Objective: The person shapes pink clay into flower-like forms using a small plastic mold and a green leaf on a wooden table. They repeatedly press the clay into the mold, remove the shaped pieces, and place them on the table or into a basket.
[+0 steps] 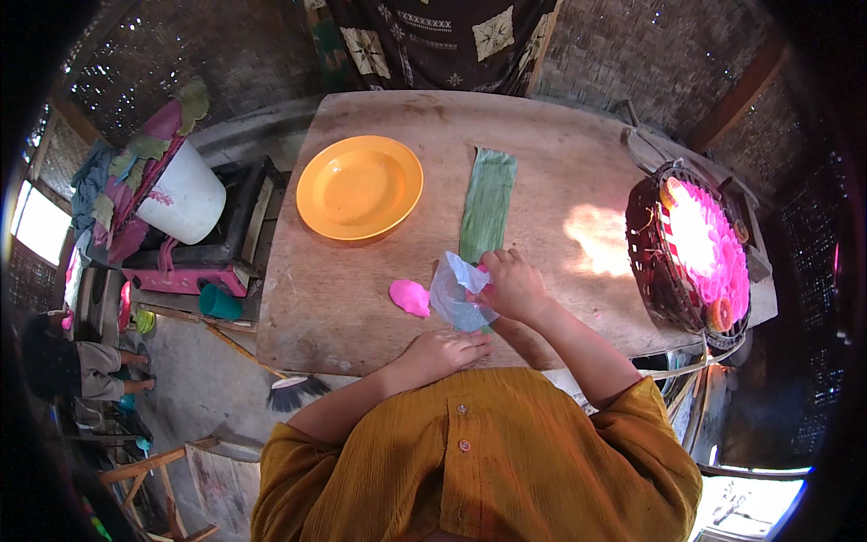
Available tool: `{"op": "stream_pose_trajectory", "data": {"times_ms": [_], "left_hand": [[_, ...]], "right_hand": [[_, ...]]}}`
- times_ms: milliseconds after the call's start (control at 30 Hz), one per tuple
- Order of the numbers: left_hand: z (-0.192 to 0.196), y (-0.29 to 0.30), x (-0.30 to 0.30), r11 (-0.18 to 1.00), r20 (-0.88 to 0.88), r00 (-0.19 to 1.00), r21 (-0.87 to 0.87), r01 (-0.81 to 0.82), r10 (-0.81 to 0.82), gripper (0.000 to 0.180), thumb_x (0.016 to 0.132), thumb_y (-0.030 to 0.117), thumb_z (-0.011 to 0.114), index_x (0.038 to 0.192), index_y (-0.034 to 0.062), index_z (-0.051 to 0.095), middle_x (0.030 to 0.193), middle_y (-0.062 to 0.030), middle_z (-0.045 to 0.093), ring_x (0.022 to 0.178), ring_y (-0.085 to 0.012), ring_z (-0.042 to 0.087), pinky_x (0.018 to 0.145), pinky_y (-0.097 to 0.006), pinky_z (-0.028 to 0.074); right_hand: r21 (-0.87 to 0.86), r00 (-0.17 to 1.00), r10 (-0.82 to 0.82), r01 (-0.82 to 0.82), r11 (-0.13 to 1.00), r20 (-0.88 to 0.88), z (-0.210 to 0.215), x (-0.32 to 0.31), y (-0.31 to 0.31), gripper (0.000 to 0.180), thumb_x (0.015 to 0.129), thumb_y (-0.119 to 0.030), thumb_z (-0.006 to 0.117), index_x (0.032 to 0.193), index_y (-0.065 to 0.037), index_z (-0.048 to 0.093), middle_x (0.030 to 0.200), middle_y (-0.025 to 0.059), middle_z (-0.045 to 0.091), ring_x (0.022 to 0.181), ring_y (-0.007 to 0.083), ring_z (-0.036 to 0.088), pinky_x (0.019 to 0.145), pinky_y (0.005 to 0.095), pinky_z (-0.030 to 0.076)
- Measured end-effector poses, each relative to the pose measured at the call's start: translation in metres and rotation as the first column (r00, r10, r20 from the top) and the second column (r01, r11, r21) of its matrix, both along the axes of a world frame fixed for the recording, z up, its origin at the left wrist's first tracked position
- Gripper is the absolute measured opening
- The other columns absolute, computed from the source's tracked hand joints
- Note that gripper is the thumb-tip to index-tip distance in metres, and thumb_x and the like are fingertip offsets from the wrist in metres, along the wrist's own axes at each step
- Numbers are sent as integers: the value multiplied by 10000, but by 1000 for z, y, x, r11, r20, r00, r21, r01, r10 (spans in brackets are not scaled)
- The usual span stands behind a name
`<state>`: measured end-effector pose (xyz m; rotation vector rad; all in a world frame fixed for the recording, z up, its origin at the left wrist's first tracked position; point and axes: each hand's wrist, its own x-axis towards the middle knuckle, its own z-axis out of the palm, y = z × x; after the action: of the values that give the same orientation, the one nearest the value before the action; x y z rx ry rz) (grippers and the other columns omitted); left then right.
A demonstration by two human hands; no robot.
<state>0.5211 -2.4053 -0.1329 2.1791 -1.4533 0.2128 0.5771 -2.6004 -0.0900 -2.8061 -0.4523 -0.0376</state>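
Note:
My right hand (515,287) is closed on a thin, whitish clear plastic sheet or bag (459,298), with a bit of bright pink showing at its fingertips. The plastic lies over the near part of a long green leaf strip (490,194), which runs away from me across the table. Close to the table's front edge, my left hand (441,354) rests with fingers stretched out toward the near end of the plastic and leaf; its fingertips are partly hidden. Just left of the plastic sits a smooth pink lump (411,297), soft-looking like dough, touched by neither hand.
A yellow-orange plate (359,188) stands on the wooden table (560,126) at far left. To the right is a dark woven basket (652,262) of pink pieces. Beyond the left edge are a white bucket (185,203), a teal cup (219,303) and a person (77,361).

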Motion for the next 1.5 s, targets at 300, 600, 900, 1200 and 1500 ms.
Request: {"op": "stream_pose_trajectory", "data": {"times_ms": [300, 600, 900, 1200, 1500], "left_hand": [[3, 1, 4, 994, -139, 990, 100, 41, -26, 342, 832, 177, 480, 1157, 138, 579, 1216, -1, 574, 1065, -150, 588, 799, -286, 530], [1, 3, 13, 980, -165, 982, 160, 118, -92, 418, 838, 184, 448, 1248, 160, 523, 1263, 17, 545, 1077, -104, 572, 857, -214, 492], [-2, 4, 17, 975, -227, 970, 179, 132, -89, 460, 860, 170, 416, 1318, 188, 456, 1304, 45, 508, 1075, -68, 567, 863, -204, 491], [-5, 3, 15, 978, -186, 981, 183, 96, -62, 485, 876, 204, 402, 1361, 217, 393, 1303, 55, 509, 1088, -73, 561, 819, -210, 512], [-21, 3, 13, 969, -134, 989, 229, 90, -60, 467, 867, 216, 411, 1331, 255, 428, 1274, 75, 533, 1045, -49, 585, 683, -215, 547]], "right_hand": [[54, 999, -22, 24, 998, -44, 0, -12, -4, 656, 577, -455, 789, 1012, -69, 485, 1031, 123, 527, 1040, 312, 485, 872, 430, 408], [-65, 978, -123, 136, 989, 168, -10, 39, -15, 711, 559, -482, 782, 997, -21, 464, 966, 143, 520, 960, 314, 512, 792, 430, 438], [-114, 960, -243, 259, 959, 137, -12, 120, -27, 682, 628, -573, 707, 1013, -63, 467, 1022, 137, 545, 1043, 302, 489, 819, 456, 406], [-144, 899, -413, 432, 890, 143, 0, 180, -32, 738, 661, -609, 665, 1115, -54, 492, 1100, 124, 561, 1083, 303, 501, 870, 452, 416], [-155, 968, 68, -108, 982, -240, 2, 63, -19, 652, 692, -627, 629, 1037, -81, 549, 1030, 119, 583, 1042, 298, 518, 881, 440, 395]]}}
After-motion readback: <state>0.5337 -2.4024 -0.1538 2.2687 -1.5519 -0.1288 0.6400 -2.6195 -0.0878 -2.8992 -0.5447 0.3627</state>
